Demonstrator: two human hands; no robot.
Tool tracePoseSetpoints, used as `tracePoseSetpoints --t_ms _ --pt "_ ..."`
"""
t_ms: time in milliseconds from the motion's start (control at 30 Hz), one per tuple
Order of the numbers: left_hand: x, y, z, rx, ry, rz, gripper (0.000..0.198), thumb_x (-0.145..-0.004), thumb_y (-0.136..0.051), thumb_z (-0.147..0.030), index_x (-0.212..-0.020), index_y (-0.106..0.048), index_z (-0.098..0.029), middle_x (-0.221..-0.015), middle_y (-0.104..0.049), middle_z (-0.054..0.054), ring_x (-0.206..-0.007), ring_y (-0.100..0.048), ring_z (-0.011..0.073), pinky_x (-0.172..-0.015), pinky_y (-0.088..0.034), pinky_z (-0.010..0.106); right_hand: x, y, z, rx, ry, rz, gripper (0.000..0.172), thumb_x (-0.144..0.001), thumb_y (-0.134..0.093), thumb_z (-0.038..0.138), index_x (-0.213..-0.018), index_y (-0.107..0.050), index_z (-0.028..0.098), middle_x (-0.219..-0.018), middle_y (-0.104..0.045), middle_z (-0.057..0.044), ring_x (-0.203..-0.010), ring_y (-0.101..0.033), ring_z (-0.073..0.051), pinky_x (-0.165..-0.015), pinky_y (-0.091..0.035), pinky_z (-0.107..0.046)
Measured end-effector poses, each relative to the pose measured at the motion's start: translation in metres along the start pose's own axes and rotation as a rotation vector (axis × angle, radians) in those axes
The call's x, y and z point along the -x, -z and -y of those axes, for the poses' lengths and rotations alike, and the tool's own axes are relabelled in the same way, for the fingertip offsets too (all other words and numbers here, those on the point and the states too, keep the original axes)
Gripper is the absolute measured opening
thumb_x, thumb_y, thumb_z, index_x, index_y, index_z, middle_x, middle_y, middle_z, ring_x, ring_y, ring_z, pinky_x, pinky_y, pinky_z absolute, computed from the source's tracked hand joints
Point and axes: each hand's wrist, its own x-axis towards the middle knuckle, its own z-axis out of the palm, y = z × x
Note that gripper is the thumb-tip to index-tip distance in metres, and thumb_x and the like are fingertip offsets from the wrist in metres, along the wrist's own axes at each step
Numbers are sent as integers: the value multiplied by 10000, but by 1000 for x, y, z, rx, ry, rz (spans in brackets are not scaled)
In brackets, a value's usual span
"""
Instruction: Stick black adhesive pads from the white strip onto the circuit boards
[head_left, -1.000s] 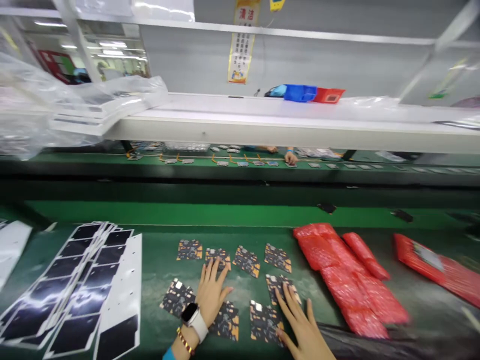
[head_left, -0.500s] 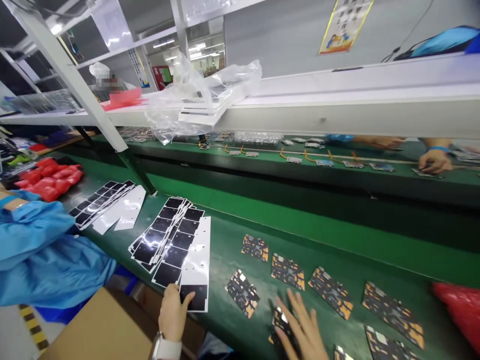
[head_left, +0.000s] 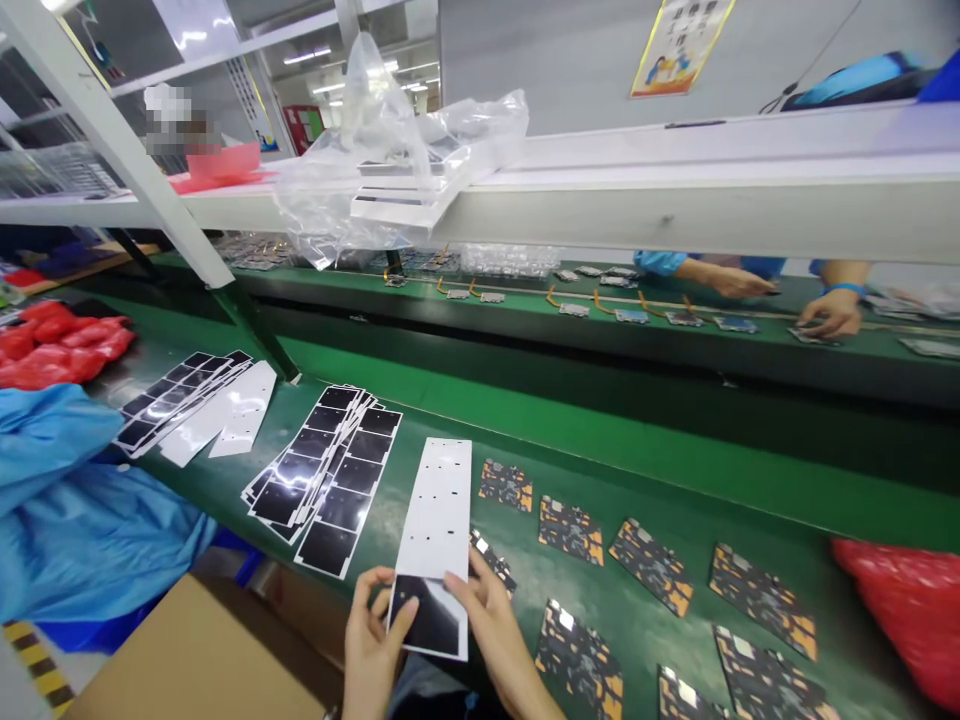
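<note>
A white backing sheet [head_left: 435, 500] with one black adhesive film [head_left: 427, 612] at its near end is held over the bench edge. My left hand [head_left: 377, 625] pinches its left side, the thumb on the black film. At the right side, my right hand [head_left: 491, 615] grips it with the thumb near the film's upper corner; the film's right side looks bright, and whether it is lifted I cannot tell. Several black and orange circuit boards [head_left: 570, 530] lie to the right. One board [head_left: 491, 560] is partly hidden behind my right hand. More black film sheets [head_left: 352, 480] lie fanned out to the left.
A red plastic bag [head_left: 900, 610] is at the right. An open cardboard box [head_left: 187, 660] stands below the bench at left, near a blue sleeve [head_left: 97, 520]. Across the divider, a co-worker's hands [head_left: 829, 312] handle small boards. A shelf [head_left: 637, 215] crosses above.
My left hand has drawn the backing sheet rightward, away from the pile. My right hand has left the circuit board and come over to the sheet. The view has shifted slightly.
</note>
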Motion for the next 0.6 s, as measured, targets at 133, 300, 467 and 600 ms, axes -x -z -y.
tracePoseSetpoints --t_ms 133,300,467,600 --pt "14 -11 -2 26 19 53 650 -792 -768 -623 -1253 -588 -202 -1162 -646 100 -841 -693 177 -804 -558 273 -10 16 28 28 91 -84 760 -725 -847 631 -1278 -569 191 -971 -803 -92 -858 -766 -288 -812 -594 -412" --pt "18 -13 -9 -51 22 248 527 -807 -726 -669 -719 -695 -150 -646 -573 17 -585 -556 143 -590 -471 239 -15 40 30 28 64 -70 778 -760 -824 610 -1326 -495 189 -981 -795 -98 -854 -763 -278 -785 -592 -390" --pt "19 -13 -18 -151 -84 362 444 -920 -660 -549 -680 -664 -176 -677 -548 2 -624 -536 126 -606 -422 209 -8 45 30 373 276 -253 826 -874 -720 557 -1522 -371 184 -1198 -720 -158 -1021 -723 -293 -888 -596 -456" --pt "19 -19 -21 -238 -251 453 307 -978 -626 -391 -745 -668 -197 -729 -578 -2 -675 -553 115 -660 -422 183 21 39 48 846 678 -130 239 -996 -617 273 -1233 -647 253 -1169 -701 -85 -1082 -663 -236 -931 -555 -360"
